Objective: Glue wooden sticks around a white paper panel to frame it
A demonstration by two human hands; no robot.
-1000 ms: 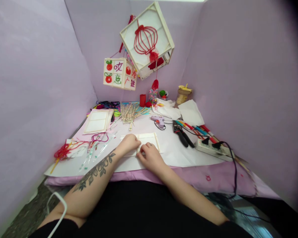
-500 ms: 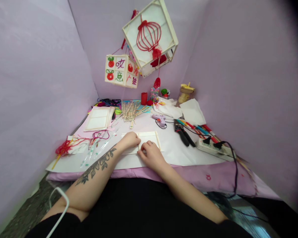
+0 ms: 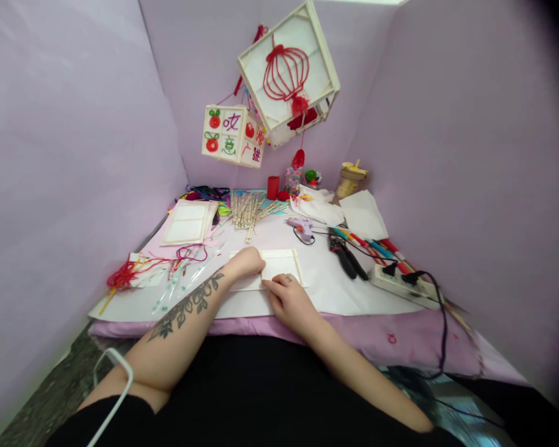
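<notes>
My left hand (image 3: 246, 262) curls, my right hand (image 3: 292, 302) points (can't tell if either grips); uneven pressure could skew the framed panel (image 3: 279, 265).

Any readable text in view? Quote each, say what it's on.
"意": green, lower right on the front of the smaller hanging lantern
"源": red, upper right on its side face
"广": red, lower left there, probable reading
Purple characters on both faces: too unclear to quote safely
Any markings on the cup or power strip: too small to read
</notes>
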